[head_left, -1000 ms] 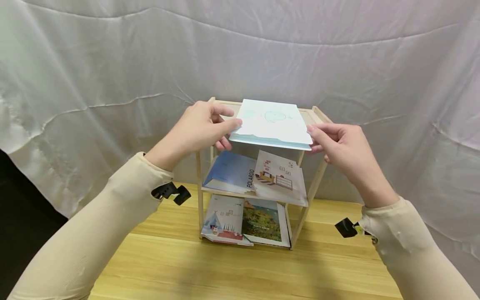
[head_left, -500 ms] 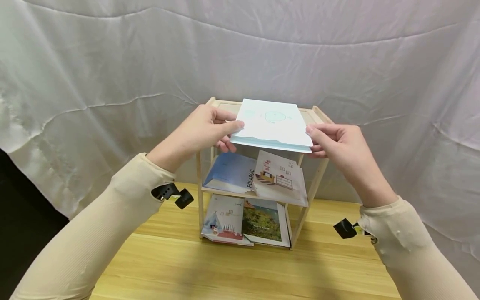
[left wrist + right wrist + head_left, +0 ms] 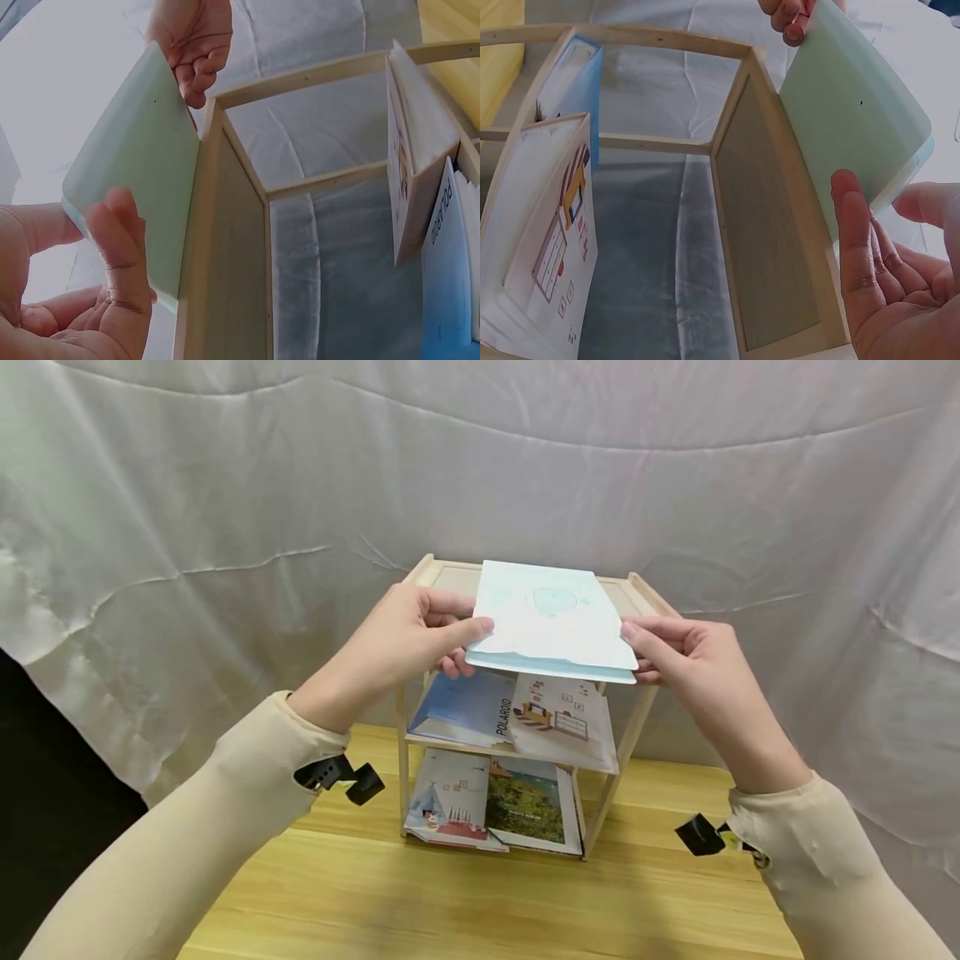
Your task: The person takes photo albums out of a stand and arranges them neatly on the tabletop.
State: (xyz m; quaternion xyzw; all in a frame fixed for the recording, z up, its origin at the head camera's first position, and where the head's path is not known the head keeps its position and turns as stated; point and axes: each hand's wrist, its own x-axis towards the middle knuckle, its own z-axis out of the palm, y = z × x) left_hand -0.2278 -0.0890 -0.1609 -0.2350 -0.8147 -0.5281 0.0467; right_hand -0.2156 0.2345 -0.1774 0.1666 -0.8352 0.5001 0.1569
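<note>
A pale green book [image 3: 551,614] with a faint round drawing on its washed-out cover lies nearly flat over the top of a small wooden shelf rack [image 3: 438,575]. My left hand [image 3: 423,631] holds its left edge, thumb on the cover and fingers beneath. At the opposite edge, my right hand [image 3: 693,664] pinches the book near its front corner. Seen from below in the left wrist view, the green underside [image 3: 139,165] touches or nearly touches the rack's top board. The right wrist view shows my right fingers [image 3: 859,240] under the cover's edge.
On the middle shelf lean a blue POLAROID album [image 3: 468,706] and a white illustrated album [image 3: 566,718]. Below them stand a tent-picture album [image 3: 448,797] and a landscape-cover album [image 3: 525,802]. The rack stands on a wooden table [image 3: 480,902] before a grey curtain [image 3: 480,460].
Both hands and the book have come slightly nearer to me and lower in the head view. The book's front edge now covers more of the middle-shelf albums. Both holds stay the same.
</note>
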